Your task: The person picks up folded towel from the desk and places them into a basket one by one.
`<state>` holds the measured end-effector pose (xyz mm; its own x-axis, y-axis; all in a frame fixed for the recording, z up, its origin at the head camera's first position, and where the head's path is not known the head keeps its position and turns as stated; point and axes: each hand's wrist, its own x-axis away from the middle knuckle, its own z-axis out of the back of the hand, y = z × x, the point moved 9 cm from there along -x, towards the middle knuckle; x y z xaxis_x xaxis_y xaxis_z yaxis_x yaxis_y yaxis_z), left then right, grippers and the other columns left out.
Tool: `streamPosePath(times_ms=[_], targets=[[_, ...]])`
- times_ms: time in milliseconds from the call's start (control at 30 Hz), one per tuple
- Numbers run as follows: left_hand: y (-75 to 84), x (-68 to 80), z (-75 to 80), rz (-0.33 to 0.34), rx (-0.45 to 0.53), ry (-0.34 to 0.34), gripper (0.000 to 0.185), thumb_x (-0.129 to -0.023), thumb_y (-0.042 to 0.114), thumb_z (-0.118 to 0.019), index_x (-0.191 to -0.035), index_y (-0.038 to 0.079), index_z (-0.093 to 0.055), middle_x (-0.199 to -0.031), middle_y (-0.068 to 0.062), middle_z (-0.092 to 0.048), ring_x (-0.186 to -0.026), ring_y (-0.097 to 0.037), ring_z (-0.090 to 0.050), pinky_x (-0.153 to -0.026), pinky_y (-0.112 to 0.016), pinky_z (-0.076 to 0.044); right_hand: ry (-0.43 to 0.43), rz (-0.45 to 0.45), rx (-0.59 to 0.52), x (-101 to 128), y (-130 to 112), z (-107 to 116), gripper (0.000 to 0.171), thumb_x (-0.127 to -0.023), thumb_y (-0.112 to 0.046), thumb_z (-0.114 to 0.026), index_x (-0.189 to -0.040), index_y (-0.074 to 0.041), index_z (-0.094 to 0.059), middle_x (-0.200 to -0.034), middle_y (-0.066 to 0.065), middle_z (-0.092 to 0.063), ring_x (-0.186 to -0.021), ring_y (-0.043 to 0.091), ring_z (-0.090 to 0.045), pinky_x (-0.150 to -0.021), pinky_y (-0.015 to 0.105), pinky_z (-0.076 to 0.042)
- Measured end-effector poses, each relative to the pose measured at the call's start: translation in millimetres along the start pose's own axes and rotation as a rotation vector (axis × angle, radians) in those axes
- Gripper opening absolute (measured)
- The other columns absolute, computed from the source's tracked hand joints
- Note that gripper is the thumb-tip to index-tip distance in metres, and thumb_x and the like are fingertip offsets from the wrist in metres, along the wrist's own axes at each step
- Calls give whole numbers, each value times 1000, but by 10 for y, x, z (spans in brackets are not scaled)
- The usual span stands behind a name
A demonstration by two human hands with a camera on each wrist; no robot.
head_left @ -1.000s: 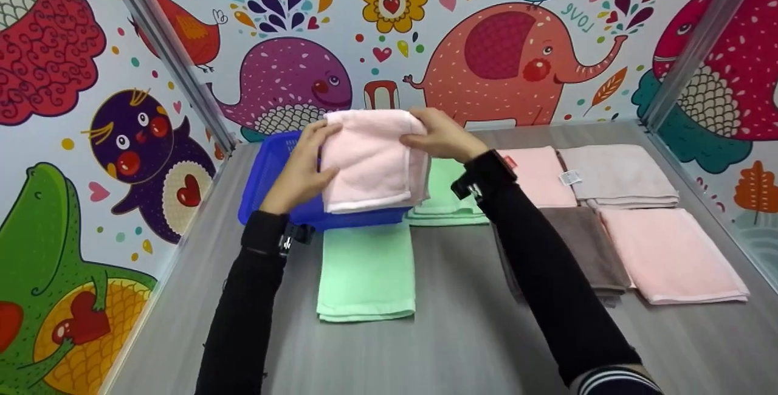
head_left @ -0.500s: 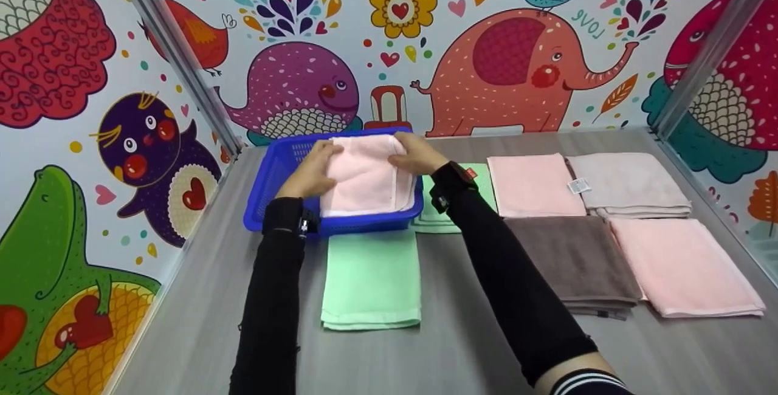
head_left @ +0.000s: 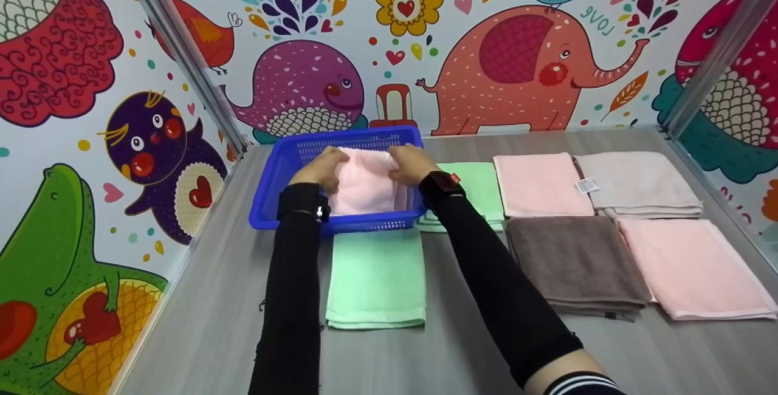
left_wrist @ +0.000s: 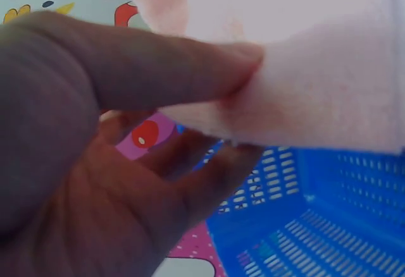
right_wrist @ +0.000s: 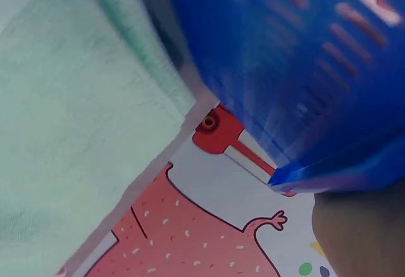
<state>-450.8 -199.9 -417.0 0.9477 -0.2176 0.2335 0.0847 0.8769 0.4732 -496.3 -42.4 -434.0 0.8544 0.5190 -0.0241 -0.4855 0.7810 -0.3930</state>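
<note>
A folded pink towel (head_left: 364,188) lies inside a blue plastic basket (head_left: 355,140) at the back left of the table. My left hand (head_left: 320,168) holds the towel's left edge. In the left wrist view the thumb and fingers of that hand (left_wrist: 247,109) pinch the pink towel (left_wrist: 316,81) above the basket's slotted floor (left_wrist: 329,239). My right hand (head_left: 410,164) grips the towel's right edge, fingers curled over it. The right wrist view shows only the basket's outer wall (right_wrist: 304,55), a green towel (right_wrist: 63,100) and a sliver of the hand.
A folded green towel (head_left: 375,276) lies just in front of the basket, another green one (head_left: 480,185) to its right. Further right lie two pink towels (head_left: 541,183) (head_left: 693,267), a pale grey one (head_left: 635,182) and a brown one (head_left: 574,264). Patterned walls enclose the table.
Both hands have lowered the pink towel from above the basket's rim down into the basket, still holding its two sides.
</note>
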Motion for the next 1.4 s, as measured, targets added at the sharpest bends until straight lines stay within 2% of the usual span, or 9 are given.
streamPosePath(times_ms=[133, 300, 400, 533, 667, 800, 1000, 1200, 1400], targets=[[-34, -12, -61, 75, 32, -66, 90, -80, -21, -55, -162, 8, -31, -171, -11, -14, -151, -40, -33, -107, -47, -51, 34, 2, 84, -23, 30, -20, 37, -93, -12, -73, -128, -3, -66, -117, 16, -73, -116, 36, -61, -102, 50, -50], [-48, -45, -99, 130, -4, -127, 85, -90, 0, -69, -164, 11, -28, -175, -13, -5, -159, -40, -14, -125, -53, -27, 60, -14, 129, -21, 99, -26, 52, -89, -9, -77, -139, -12, -63, -135, 12, -68, -131, 34, -56, -120, 49, -37], [-40, -65, -137, 152, -58, -176, 75, -93, 15, -72, -161, 15, -39, -172, -14, -21, -156, -39, -25, -125, -56, -27, 44, -6, 163, -15, 113, -49, 55, -88, -13, -80, -141, -16, -65, -143, 9, -64, -140, 32, -51, -127, 51, -24], [13, -75, -242, 165, -111, -295, 57, -98, 26, -66, -153, 18, -53, -164, -10, -42, -148, -35, -41, -121, -54, -34, -23, -46, 234, 8, 147, -94, 31, -90, -31, -78, -120, -19, -79, -133, 3, -71, -146, 28, -44, -129, 56, -12], [70, -95, -325, 145, -173, -380, 51, -102, 32, -60, -150, 15, -56, -161, -9, -47, -150, -31, -40, -124, -50, -30, -94, -80, 347, 31, 177, -133, 30, -94, -45, -69, -105, -22, -84, -117, -3, -78, -150, 24, -39, -129, 58, -6], [59, -116, -384, 131, -173, -427, 54, -104, 32, -55, -153, 9, -51, -156, -14, -52, -149, -32, -43, -124, -48, -31, -119, -70, 400, 40, 161, -145, 34, -97, -48, -64, -105, -22, -84, -113, -3, -79, -151, 24, -39, -130, 57, -7], [22, -118, -384, 142, -142, -415, 56, -105, 33, -54, -154, 8, -48, -152, -16, -55, -148, -33, -45, -124, -48, -33, -114, -79, 347, 38, 157, -143, 32, -98, -44, -64, -108, -19, -83, -114, -2, -79, -152, 23, -37, -130, 55, -7], [71, -76, -286, 187, -117, -317, 59, -103, 33, -60, -157, 16, -46, -163, -9, -43, -147, -34, -44, -122, -55, -33, -88, -79, 223, 55, 152, -103, 34, -99, -39, -65, -123, -18, -78, -132, 3, -73, -155, 27, -33, -130, 56, -7], [258, -4, -172, 37, -89, -196, 55, -104, 24, -59, -157, 12, -45, -156, -17, -51, -138, -37, -55, -113, -52, -46, -42, -9, 142, 130, 98, 83, 40, -100, -33, -67, -133, -11, -71, -147, 10, -62, -155, 32, -34, -129, 52, -19]])
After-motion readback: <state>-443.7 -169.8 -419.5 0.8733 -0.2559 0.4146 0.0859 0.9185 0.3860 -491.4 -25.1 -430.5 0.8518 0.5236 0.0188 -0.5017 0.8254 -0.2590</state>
